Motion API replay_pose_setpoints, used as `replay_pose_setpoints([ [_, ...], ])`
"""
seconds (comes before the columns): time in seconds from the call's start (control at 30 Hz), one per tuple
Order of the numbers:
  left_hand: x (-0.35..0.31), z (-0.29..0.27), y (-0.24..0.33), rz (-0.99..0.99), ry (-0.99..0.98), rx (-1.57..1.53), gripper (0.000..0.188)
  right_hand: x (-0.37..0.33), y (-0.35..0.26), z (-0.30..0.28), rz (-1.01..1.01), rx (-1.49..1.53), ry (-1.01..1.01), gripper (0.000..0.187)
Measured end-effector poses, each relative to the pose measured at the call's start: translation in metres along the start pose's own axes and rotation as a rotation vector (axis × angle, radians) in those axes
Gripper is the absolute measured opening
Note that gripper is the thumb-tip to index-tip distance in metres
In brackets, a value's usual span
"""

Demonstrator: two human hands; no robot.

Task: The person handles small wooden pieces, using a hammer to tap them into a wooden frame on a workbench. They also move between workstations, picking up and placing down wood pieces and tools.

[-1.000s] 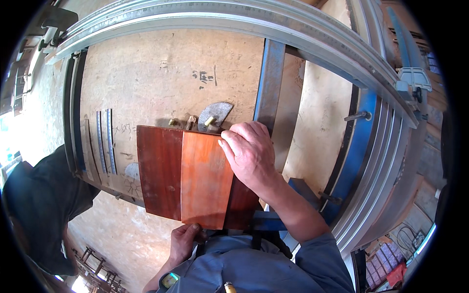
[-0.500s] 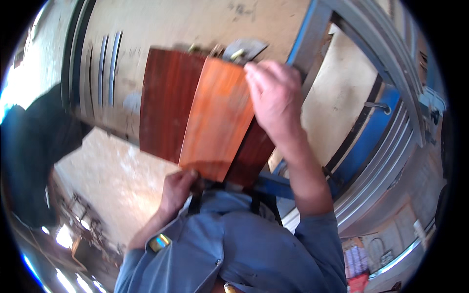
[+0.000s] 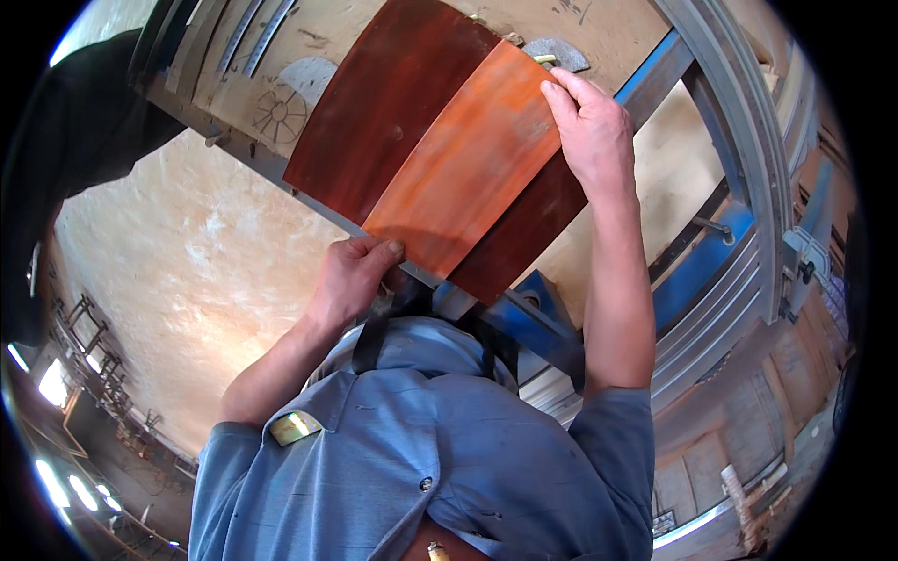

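Lying on the dark wood [image 3: 402,93] over the table [image 3: 617,56], the light board [image 3: 468,154] had its long axis running away from the body [image 3: 374,449], slanting to the far right. The left hand [image 3: 351,276], nearly closed, pinched the near end, its fingers partly hidden; the right hand [image 3: 599,131], fingers bent, gripped the far right corner. Probably both ends were held so the board would not slip.
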State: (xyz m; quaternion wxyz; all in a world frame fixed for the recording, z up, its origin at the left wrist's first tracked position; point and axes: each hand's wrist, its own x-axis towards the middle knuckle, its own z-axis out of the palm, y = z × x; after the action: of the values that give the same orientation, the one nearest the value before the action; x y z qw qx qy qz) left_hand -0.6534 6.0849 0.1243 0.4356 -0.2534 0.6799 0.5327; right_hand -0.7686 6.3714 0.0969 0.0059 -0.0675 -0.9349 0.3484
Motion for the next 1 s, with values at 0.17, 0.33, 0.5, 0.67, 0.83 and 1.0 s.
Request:
replay_pose_setpoints([
  [0.17, -0.003, 0.001, -0.003, 0.016, 0.030, -0.021, 0.035, -0.002, -0.001, 0.002, -0.017, -0.031, 0.006, 0.028],
  [0.33, 0.006, 0.001, -0.022, 0.114, 0.018, -0.041, 0.035, -0.002, 0.006, 0.010, -0.036, -0.064, 0.044, 0.029],
  [0.5, -0.001, 0.001, -0.034, 0.154, -0.053, -0.111, 0.028, -0.001, 0.014, 0.015, -0.058, -0.066, 0.073, 0.030],
  [0.67, -0.014, 0.007, -0.050, 0.180, -0.157, -0.111, 0.027, -0.001, 0.019, 0.018, -0.047, -0.070, 0.101, 0.030],
  [0.83, -0.006, 0.019, -0.069, 0.157, -0.197, -0.210, 0.028, -0.002, 0.010, 0.014, -0.048, -0.167, 0.067, 0.036],
  [1.0, -0.006, 0.013, -0.056, 0.233, -0.089, -0.143, 0.034, -0.004, 0.008, 0.014, -0.035, -0.129, 0.064, 0.035],
])
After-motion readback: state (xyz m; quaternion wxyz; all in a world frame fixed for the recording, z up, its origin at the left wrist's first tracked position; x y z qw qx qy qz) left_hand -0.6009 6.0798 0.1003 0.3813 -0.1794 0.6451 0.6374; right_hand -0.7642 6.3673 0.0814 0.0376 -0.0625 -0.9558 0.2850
